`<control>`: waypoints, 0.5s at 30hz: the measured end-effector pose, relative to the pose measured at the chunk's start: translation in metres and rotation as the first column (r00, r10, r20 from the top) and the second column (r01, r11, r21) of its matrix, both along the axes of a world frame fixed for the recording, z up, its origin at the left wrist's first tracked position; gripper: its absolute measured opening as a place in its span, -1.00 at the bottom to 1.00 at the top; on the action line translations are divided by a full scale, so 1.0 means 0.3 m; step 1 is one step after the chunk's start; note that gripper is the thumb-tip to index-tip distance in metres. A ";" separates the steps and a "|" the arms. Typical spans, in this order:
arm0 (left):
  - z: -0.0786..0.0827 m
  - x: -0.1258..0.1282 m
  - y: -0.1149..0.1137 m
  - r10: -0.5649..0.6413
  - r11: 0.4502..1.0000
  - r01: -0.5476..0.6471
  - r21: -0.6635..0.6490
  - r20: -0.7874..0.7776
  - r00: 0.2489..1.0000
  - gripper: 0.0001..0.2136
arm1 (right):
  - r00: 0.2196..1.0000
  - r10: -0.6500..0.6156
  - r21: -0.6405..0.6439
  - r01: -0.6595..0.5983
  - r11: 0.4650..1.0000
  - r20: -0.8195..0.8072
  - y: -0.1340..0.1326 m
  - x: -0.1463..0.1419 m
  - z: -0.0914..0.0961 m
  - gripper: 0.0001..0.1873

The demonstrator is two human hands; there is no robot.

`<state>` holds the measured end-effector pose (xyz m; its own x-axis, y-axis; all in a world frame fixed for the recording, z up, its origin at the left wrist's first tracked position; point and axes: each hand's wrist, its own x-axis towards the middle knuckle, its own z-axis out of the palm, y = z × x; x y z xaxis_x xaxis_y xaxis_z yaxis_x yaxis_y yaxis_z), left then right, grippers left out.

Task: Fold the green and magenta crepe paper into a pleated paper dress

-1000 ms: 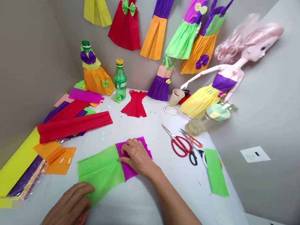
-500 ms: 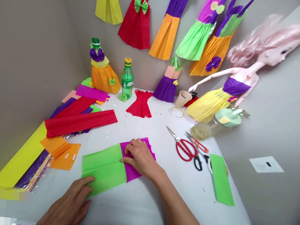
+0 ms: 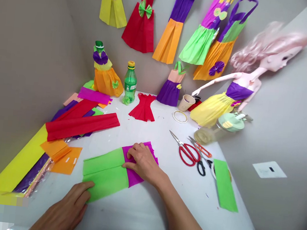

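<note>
A flat piece of crepe paper (image 3: 106, 168) lies before me, with a pleated light green panel joined to a magenta panel (image 3: 135, 179). My right hand (image 3: 143, 161) rests palm down over the magenta part. Its fingers are bent, and the thumb is apart from them near the seam between the two colours. At the green panel's lower left corner is my left hand (image 3: 74, 200), its fingertips touching the edge and its fingers extended. The paper beneath both hands is hidden.
Right of the paper lie red-handled scissors (image 3: 189, 153), black-handled scissors (image 3: 201, 167) and a green strip (image 3: 225, 186). Crepe paper sheets (image 3: 83, 126) are piled at left. Behind stand a green bottle (image 3: 130, 83), a small red dress (image 3: 143, 108), a paper cup (image 3: 186, 103) and a doll (image 3: 240, 89).
The view has shifted slightly. Both hands keep nearly the same places on the green and magenta paper; the left hand has edged a little to the left.
</note>
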<state>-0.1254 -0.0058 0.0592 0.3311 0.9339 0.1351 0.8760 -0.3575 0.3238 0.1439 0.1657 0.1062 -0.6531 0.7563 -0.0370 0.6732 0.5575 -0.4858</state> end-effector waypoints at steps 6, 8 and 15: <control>0.011 0.010 0.037 -0.021 0.999 0.021 0.042 0.000 1.000 -0.80 | 1.000 -0.010 0.013 0.010 1.000 0.005 -0.002 -0.002 -0.002 -0.65; 0.014 0.001 0.045 -0.061 0.996 0.062 0.061 -0.026 0.998 -0.81 | 1.000 -0.010 0.010 0.010 1.000 0.008 -0.002 -0.001 -0.003 -0.66; -0.012 -0.022 0.011 -0.185 0.980 0.194 0.051 -0.136 0.973 -0.71 | 1.000 -0.012 0.010 0.012 1.000 -0.010 0.001 0.001 -0.009 -0.67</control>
<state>-0.1321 -0.0024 0.0555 0.5199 0.8433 0.1363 0.8235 -0.5372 0.1825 0.1440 0.1661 0.1035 -0.6442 0.7645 -0.0230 0.6752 0.5543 -0.4867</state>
